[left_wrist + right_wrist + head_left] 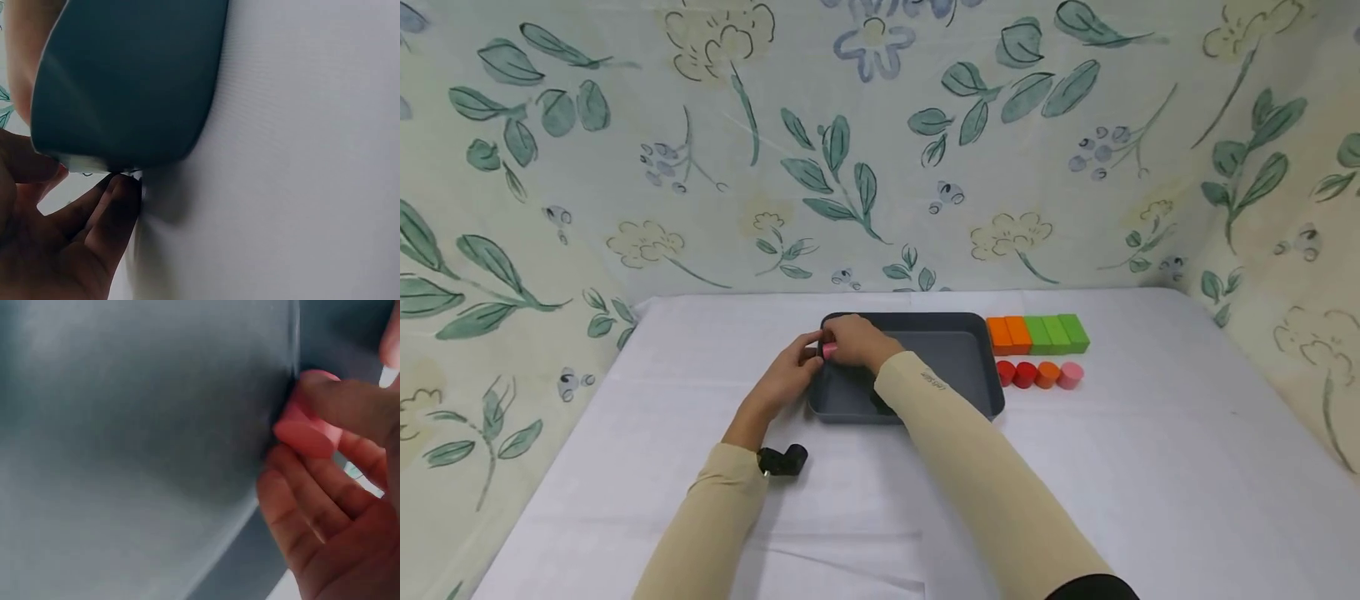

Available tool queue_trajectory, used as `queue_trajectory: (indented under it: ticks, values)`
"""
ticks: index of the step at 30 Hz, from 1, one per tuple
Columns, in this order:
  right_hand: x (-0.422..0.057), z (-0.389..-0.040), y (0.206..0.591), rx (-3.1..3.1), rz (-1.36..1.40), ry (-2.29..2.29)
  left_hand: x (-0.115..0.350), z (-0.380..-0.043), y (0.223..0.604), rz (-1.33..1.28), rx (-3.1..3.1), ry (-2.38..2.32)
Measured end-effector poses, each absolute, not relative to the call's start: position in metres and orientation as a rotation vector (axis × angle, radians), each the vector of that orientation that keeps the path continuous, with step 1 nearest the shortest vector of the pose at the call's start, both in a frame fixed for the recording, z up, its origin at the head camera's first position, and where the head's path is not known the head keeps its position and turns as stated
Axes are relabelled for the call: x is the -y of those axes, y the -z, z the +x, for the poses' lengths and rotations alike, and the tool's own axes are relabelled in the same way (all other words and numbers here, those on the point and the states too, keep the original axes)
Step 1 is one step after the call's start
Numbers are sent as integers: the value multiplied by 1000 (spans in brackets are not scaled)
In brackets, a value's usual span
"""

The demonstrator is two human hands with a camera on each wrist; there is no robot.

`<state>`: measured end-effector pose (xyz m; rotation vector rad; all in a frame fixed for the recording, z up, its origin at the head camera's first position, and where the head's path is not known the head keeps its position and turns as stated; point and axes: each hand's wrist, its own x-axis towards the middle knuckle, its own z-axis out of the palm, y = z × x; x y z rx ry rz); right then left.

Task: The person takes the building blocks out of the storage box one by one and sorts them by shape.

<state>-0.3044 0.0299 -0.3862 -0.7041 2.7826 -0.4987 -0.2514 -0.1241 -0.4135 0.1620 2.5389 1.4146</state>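
A dark grey baking tray (943, 358) lies on the white-covered table. At its left end, my right hand (859, 340) reaches in over the tray floor. That hand pinches a pink cylinder block (309, 425) between thumb and fingers, right at the tray's inner wall. My left hand (786, 375) grips the tray's left edge from outside. In the left wrist view, its thumb is by the rim and its other fingertips (128, 184) are at the tray's lower corner.
Right of the tray, orange blocks (1009, 335) and green blocks (1056, 333) stand in a row. In front of them are red cylinders (1024, 375), an orange cylinder (1047, 375) and another pink cylinder (1071, 375). A floral cloth (880, 167) hangs behind the table.
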Motion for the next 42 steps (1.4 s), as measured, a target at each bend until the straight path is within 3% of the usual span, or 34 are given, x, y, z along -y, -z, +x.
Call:
queue_trajectory:
  ticks: [9, 17, 24, 32, 42]
  values:
    - [-35, -299, 370, -2709, -762, 397, 132, -252, 410, 137, -2534, -1412]
    - [-79, -294, 350, -2708, -916, 567, 134, -252, 412, 90, -2531, -1375]
    - [-156, -267, 325, -2807, -871, 779, 132, -252, 412, 67, -2536, -1345]
    - [-261, -224, 314, -2933, -575, 821, 128, -253, 414, 57, -2536, -1335]
    - [-389, -191, 341, -3094, -254, 836, 123, -253, 414, 78, -2548, -1324]
